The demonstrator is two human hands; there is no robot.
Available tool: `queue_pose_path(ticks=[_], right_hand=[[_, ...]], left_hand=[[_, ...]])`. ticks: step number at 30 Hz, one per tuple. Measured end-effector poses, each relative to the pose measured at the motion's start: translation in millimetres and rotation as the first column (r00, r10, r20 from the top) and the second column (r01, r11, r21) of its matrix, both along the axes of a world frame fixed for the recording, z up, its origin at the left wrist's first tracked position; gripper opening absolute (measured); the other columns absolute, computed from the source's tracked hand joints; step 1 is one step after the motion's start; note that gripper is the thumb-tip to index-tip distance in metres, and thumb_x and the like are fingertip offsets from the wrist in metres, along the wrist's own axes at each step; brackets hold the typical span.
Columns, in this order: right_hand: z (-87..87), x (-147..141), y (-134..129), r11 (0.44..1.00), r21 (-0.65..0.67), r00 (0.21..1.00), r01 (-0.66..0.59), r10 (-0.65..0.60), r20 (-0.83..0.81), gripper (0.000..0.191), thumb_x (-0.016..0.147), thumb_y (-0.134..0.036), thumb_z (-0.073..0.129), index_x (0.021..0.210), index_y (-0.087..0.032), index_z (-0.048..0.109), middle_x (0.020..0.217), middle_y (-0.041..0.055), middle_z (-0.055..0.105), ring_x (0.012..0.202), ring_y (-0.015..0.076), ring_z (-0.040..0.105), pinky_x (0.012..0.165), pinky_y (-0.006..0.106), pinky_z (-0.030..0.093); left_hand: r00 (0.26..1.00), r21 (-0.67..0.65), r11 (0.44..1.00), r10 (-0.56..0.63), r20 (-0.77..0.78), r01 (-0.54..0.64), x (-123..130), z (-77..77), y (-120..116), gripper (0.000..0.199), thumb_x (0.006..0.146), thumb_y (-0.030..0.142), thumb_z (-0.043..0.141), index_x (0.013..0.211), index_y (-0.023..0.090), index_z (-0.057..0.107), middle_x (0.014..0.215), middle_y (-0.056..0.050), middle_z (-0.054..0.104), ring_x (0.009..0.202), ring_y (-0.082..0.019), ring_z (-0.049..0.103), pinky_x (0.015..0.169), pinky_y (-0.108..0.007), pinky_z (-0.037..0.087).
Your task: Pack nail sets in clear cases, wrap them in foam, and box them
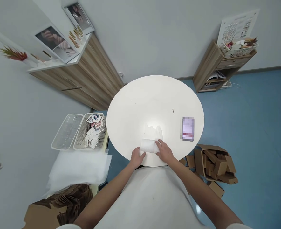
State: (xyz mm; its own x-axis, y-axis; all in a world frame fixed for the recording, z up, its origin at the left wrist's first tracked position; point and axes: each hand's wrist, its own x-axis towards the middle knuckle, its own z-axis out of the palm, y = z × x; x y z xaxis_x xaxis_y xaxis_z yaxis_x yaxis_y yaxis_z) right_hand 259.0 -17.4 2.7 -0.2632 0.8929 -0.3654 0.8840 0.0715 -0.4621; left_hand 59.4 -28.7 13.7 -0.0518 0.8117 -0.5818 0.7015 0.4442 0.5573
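Observation:
A white, partly folded or rolled wrap point(148, 145) lies near the front edge of the round white table point(135, 105), its thinner sheet spreading out behind it. My left hand point(137, 157) is at the wrap's left end, fingers apart, thumb pointing right. On the right end of the wrap rests my right hand point(164, 152), its fingertips on top and its fingers spread. Whether anything is inside the wrap is hidden.
A blurred purple item point(188, 128) lies on the table's right side. Left stand a basket of packets point(92, 130), white sheets point(79, 167) and stacked cardboard point(66, 203). A box of cardboard pieces point(215, 163) is on the floor at right.

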Motion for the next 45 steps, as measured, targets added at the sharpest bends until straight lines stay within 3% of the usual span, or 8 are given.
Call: queue_pose_path(ticks=[4, 10, 15, 20, 25, 33, 39, 45], right_hand=[[-2.2, 0.2, 2.9, 1.0, -0.012, 0.999, -0.003, 0.002, -0.05, 0.064, 0.073, -0.019, 0.055, 0.132, -0.025, 0.03, 0.139, 0.0057, 0.03, 0.11, 0.0263, 0.044, 0.079, 0.035, 0.044], [-6.0, -3.6, -0.9, 0.997, 0.01, 0.992, -0.081, 0.081, -0.098, 0.063, 0.071, -0.018, 0.056, 0.129, -0.024, 0.034, 0.138, 0.0061, 0.033, 0.108, 0.0253, 0.045, 0.082, 0.036, 0.042], [-4.1, -5.6, -3.7, 0.997, 0.007, 0.991, -0.073, 0.074, -0.11, 0.064, 0.069, -0.018, 0.057, 0.129, -0.024, 0.034, 0.138, 0.0068, 0.031, 0.11, 0.0249, 0.044, 0.084, 0.035, 0.04], [2.4, -5.3, -5.1, 0.998, 0.021, 0.986, -0.052, 0.055, -0.158, 0.062, 0.072, -0.037, 0.057, 0.128, -0.021, 0.036, 0.131, 0.0122, 0.033, 0.104, 0.0253, 0.047, 0.079, 0.035, 0.042], [-0.2, -11.0, -5.5, 1.0, 0.017, 0.985, -0.014, 0.016, -0.171, 0.047, 0.078, -0.019, 0.047, 0.124, -0.021, 0.041, 0.102, 0.0102, 0.05, 0.091, 0.0226, 0.05, 0.072, 0.031, 0.042], [-6.7, -7.6, 0.3, 0.98, -0.156, 0.906, 0.123, -0.175, -0.385, 0.044, 0.073, -0.013, 0.049, 0.116, -0.018, 0.05, 0.092, 0.005, 0.057, 0.085, 0.017, 0.052, 0.073, 0.026, 0.041], [-7.7, -13.1, 2.5, 0.918, -0.254, 0.833, 0.305, -0.387, -0.395, 0.033, 0.082, -0.023, 0.039, 0.112, -0.019, 0.052, 0.082, 0.0026, 0.061, 0.073, 0.0143, 0.055, 0.065, 0.025, 0.041], [-9.2, -19.9, 1.2, 0.943, -0.151, 0.885, 0.296, -0.33, -0.327, 0.029, 0.083, -0.02, 0.039, 0.109, -0.018, 0.052, 0.089, 0.0051, 0.061, 0.085, 0.0171, 0.054, 0.068, 0.026, 0.039]], left_hand=[[0.938, -0.168, 0.947, 0.302, 0.172, -0.274, -4.3, -4.8, 10.7, 0.07, 0.069, 0.038, 0.063, 0.127, 0.016, 0.03, 0.128, -0.016, 0.036, 0.113, -0.024, 0.043, 0.088, -0.032, 0.039], [0.719, -0.295, 0.803, 0.596, 0.358, -0.518, 12.1, -0.1, 22.5, 0.08, 0.059, 0.028, 0.073, 0.125, 0.017, 0.03, 0.109, -0.012, 0.046, 0.081, -0.012, 0.054, 0.067, -0.023, 0.045], [0.846, -0.207, 0.928, 0.368, 0.387, -0.309, 9.8, -0.5, 20.8, 0.033, 0.064, 0.027, 0.067, 0.092, 0.014, 0.054, 0.069, 0.001, 0.05, 0.051, -0.006, 0.042, 0.048, -0.02, 0.036], [0.906, -0.122, 0.969, 0.245, 0.346, -0.215, 11.0, 1.9, 22.1, 0.014, 0.062, 0.02, 0.063, 0.063, 0.017, 0.049, 0.056, 0.006, 0.041, 0.048, -0.006, 0.037, 0.047, -0.019, 0.033], [0.966, -0.006, 0.998, 0.064, 0.25, -0.065, 28.1, 3.4, 22.8, 0.013, 0.063, 0.015, 0.061, 0.071, 0.018, 0.051, 0.058, 0.006, 0.044, 0.052, -0.007, 0.041, 0.052, -0.02, 0.037], [0.977, 0.061, 0.99, -0.138, 0.163, 0.129, 55.0, -5.2, 10.5, 0.02, 0.069, 0.013, 0.054, 0.088, 0.017, 0.056, 0.071, 0.0, 0.056, 0.062, -0.01, 0.051, 0.062, -0.023, 0.045], [0.949, 0.122, 0.959, -0.273, 0.157, 0.256, 47.2, 0.2, -4.5, 0.033, 0.074, 0.02, 0.048, 0.106, 0.02, 0.056, 0.094, -0.006, 0.056, 0.081, -0.016, 0.055, 0.07, -0.03, 0.047], [0.938, 0.245, 0.92, -0.337, 0.086, 0.308, 27.6, 10.5, 2.9, 0.031, 0.077, 0.025, 0.05, 0.107, 0.021, 0.056, 0.11, -0.01, 0.051, 0.104, -0.024, 0.047, 0.091, -0.039, 0.038]])
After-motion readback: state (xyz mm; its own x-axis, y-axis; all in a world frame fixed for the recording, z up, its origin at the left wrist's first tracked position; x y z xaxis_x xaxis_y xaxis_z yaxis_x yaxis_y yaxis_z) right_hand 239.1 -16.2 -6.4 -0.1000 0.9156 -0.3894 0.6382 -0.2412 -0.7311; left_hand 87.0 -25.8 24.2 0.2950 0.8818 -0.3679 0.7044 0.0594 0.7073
